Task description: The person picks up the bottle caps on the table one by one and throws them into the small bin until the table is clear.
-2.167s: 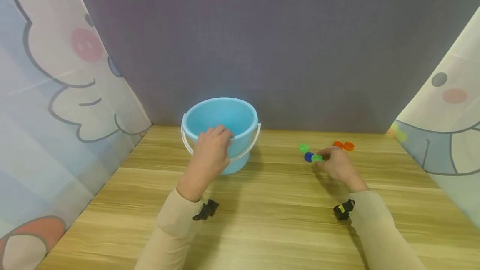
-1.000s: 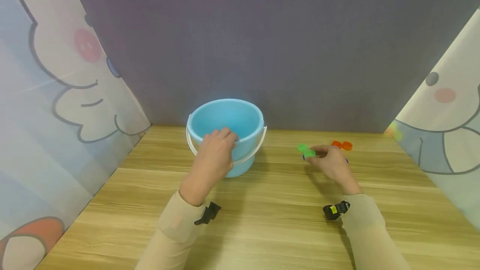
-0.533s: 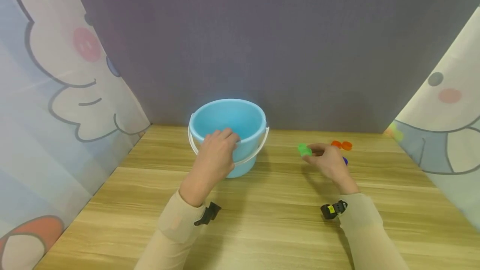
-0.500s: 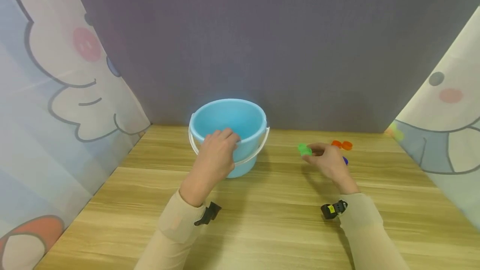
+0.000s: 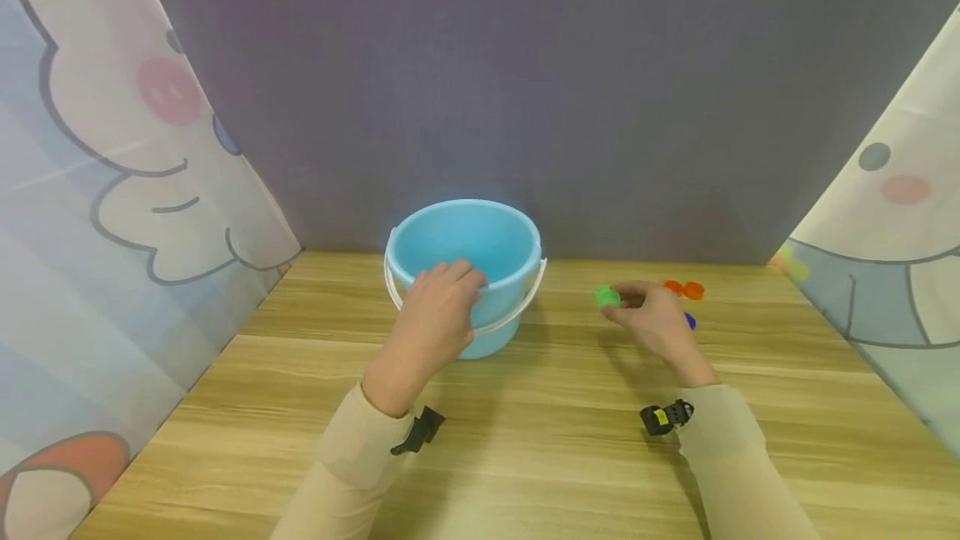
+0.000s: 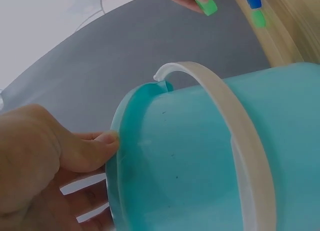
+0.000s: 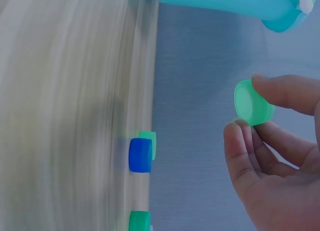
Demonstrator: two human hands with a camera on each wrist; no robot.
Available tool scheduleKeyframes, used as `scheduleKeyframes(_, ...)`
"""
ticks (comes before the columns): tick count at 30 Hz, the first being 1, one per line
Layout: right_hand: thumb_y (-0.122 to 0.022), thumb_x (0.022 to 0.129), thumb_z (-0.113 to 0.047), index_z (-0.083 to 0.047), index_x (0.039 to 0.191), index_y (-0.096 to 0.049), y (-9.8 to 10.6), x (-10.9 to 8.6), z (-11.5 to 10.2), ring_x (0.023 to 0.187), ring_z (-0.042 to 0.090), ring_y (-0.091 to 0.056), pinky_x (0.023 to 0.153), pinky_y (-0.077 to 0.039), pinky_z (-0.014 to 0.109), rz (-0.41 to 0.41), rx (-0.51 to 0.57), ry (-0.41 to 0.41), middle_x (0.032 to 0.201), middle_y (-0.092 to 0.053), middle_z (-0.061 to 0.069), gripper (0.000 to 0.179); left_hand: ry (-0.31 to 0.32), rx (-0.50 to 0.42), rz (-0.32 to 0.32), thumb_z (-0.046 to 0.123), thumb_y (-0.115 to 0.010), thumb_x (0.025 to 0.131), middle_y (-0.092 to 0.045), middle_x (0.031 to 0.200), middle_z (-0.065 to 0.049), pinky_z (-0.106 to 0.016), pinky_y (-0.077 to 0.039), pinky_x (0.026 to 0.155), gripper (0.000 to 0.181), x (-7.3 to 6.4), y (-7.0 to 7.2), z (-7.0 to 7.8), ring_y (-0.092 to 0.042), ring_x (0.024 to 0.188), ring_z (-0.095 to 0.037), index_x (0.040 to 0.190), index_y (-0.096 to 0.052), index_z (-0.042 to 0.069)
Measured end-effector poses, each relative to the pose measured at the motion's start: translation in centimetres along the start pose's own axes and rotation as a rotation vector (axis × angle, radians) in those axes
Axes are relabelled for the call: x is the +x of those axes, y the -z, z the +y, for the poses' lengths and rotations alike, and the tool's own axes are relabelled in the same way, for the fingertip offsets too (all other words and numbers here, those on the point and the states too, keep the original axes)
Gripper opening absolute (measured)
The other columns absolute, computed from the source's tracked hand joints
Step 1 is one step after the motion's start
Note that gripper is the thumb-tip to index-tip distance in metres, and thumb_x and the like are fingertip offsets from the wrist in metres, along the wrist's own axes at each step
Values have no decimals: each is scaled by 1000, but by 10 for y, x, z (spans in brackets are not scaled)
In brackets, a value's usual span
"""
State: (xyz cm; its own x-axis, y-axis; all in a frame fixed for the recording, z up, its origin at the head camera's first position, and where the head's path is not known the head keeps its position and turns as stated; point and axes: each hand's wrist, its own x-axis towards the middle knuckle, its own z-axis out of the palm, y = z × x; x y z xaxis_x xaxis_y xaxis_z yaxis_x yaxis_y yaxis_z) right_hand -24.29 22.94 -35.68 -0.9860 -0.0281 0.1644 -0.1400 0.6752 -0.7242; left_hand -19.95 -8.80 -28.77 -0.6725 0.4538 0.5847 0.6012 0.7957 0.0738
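- On the wooden surface (image 5: 525,432), the right hand (image 5: 654,325) is pinching a green bottle cap (image 5: 607,297) between thumb and fingers (image 7: 280,93), holding it lifted off the surface, to the right of the light blue bucket (image 5: 468,269) and well apart from it.
- Behind that hand, a blue cap (image 5: 689,321) is showing only as a sliver in the head view; two orange caps (image 5: 685,289) are lying just beyond it, partly hidden by the knuckles.
- The right wrist view is showing the blue cap (image 7: 140,155) with two more green caps (image 7: 148,141) near it, one cut off at the bottom edge; the surface there is blurring into streaks.
- The held cap is sitting with its flat round face turned sideways towards the bucket, its short axis lying roughly level.
- The left hand (image 5: 437,321) is gripping the bucket's near rim, thumb (image 6: 85,148) outside the wall and fingers curling over the edge; their tips are being hidden inside.
- The bucket is standing upright, its white handle (image 6: 235,136) hanging down the front.
- A dark grey backdrop (image 5: 525,90) is closing off the rear, with cartoon-printed curtains (image 5: 97,190) hanging at both sides.
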Motion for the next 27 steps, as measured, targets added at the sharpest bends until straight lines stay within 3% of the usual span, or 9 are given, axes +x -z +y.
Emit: scheduleKeyframes(27,-73,93,-30,3,136,-59,14,-7,-27,108,35,-64,82,-54,41,32,22,43,120,-66,22,55,-75,-10,16,-2,-75,84,-66,90,-5,-36,-45,64,19,-1,0,2,-56,74,-24,102,-72,5)
